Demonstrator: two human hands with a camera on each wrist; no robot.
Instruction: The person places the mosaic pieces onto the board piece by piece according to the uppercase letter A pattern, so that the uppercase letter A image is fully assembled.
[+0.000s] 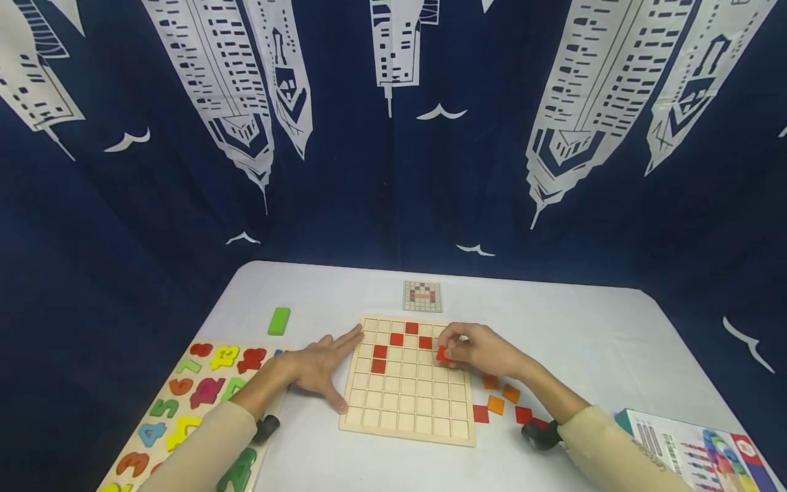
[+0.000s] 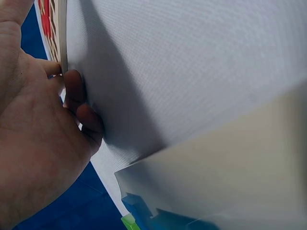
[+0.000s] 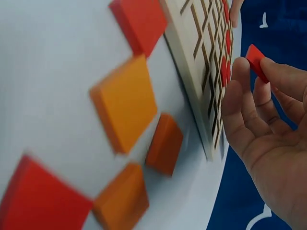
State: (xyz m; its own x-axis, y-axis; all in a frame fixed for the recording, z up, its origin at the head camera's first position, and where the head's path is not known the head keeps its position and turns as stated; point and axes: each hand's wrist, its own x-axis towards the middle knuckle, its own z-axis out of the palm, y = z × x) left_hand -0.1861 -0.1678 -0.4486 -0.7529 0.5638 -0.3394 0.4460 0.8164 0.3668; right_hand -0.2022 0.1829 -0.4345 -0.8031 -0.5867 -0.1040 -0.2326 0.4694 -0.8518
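A wooden grid board (image 1: pixel 408 396) lies on the white table, with several red square tiles set in its upper cells, among them one red tile (image 1: pixel 412 328) at the top. My right hand (image 1: pixel 482 347) pinches another red tile (image 3: pixel 257 63) between thumb and fingertips, over the board's right side. In the head view that tile is partly covered by the fingers. At the left edge of the board, my left hand (image 1: pixel 320 365) touches the frame with spread fingers; the left wrist view shows the palm (image 2: pixel 38 129) beside the board's edge.
Loose orange tiles (image 1: pixel 495 404) and red tiles (image 1: pixel 481 414) lie right of the board. Behind it is a small pattern card (image 1: pixel 422 296). A green block (image 1: pixel 279 321) and a number puzzle board (image 1: pixel 178 403) are at left, a printed box (image 1: pixel 695 447) at right.
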